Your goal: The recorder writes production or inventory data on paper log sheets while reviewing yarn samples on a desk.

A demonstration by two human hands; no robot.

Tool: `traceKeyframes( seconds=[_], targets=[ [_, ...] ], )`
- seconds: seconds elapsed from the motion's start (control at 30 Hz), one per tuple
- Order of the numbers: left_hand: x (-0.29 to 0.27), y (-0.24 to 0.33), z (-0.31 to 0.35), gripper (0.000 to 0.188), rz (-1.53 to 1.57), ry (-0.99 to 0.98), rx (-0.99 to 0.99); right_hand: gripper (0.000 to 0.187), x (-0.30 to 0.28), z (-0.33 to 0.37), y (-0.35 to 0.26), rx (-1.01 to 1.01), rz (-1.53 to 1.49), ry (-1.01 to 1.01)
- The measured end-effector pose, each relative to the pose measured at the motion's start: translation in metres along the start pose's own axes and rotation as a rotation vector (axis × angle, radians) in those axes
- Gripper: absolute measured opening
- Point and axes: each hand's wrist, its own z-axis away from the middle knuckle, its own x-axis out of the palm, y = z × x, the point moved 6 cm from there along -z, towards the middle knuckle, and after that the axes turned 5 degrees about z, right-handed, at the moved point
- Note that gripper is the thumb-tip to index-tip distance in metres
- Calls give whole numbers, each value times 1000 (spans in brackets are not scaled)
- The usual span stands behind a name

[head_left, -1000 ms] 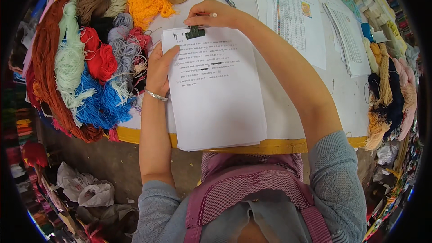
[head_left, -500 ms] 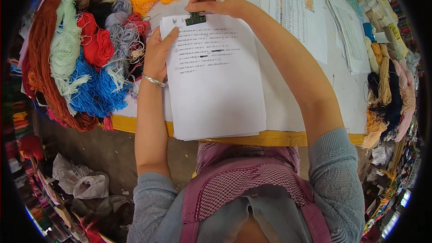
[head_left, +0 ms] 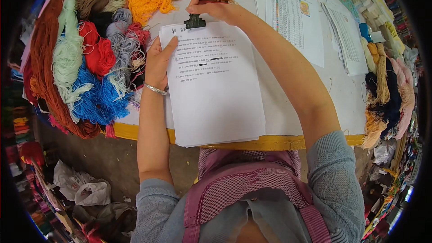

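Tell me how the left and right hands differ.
The left hand holds the paper stack by its left edge; the right hand grips the dark clip at its top. The right hand holds a pen-like stick; the left hand holds none. The left wrist wears a bracelet; the right wrist shows none. Both hands are bare.

paper [head_left: 216, 108]: white, dark print. clip [head_left: 195, 21]: dark green. yarn [head_left: 100, 57]: orange, red, blue, rust, pale green. apron [head_left: 256, 180]: fine pink check. sleeves [head_left: 333, 164]: grey-blue. surface [head_left: 283, 114]: white, yellow-edged.
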Motion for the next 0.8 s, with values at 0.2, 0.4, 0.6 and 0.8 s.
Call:
traceKeyframes(
  seconds=[0.2, 0.4, 0.6, 0.8],
  targets=[
    [-1, -2, -1, 26, -17, 10, -4, 9, -8, -1, -5, -70, -5, 86],
    [4, -1, 0, 25, -13, 8, -8, 12, -10, -3, -8, -21, 87, 24],
    [0, 3, 2, 25, -4, 1, 13, 16, 6, -1, -12, 67, 156, -25],
    [-1, 1, 0, 30, 54, 22, -11, 22, 8, -4, -4, 124, 183, -47]
  ],
)
